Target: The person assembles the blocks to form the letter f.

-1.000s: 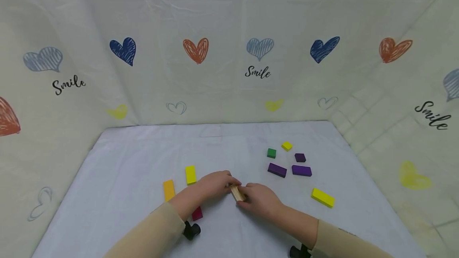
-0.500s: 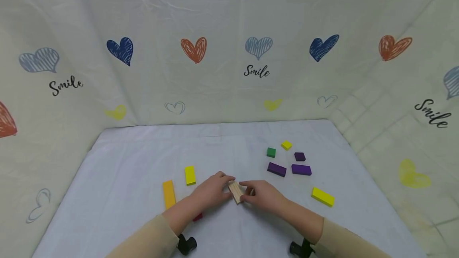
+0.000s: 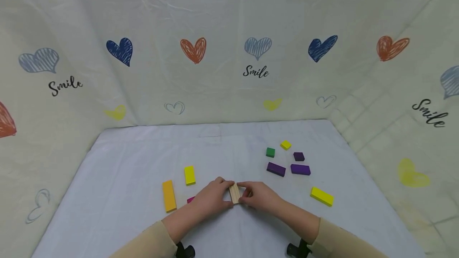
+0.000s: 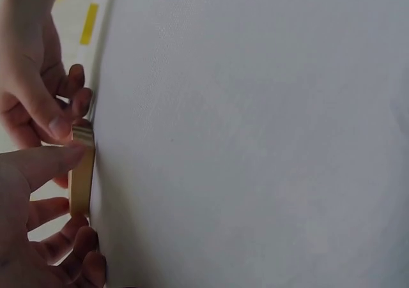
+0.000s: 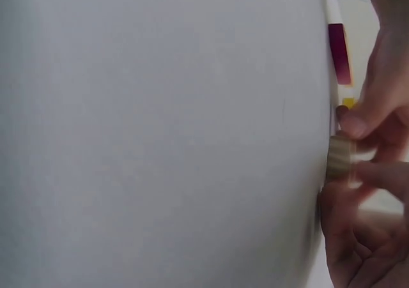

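"Left hand and right hand: what grip does the head view give me?"

"Both pinch the wood block from opposite sides, fingers at its far end, thumbs at the near end, each hand spread only to the block's length. It lies between them on the white cloth, lined lengthwise."

"And around them?"

"To the left, an orange block, a yellow block and a pink block, the last partly hidden by the left arm. To the right, well apart from the hands, three purple blocks, a green block and two more yellow blocks."

"Left wrist view?"

"I see the wood block near the left edge: one digit of the left hand crosses it; the right hand meets its striped upper end."

"Right wrist view?"

"Wood block at right, striped, between digits of both hands; blur softens the contact for me. Above it, a dark magenta block."
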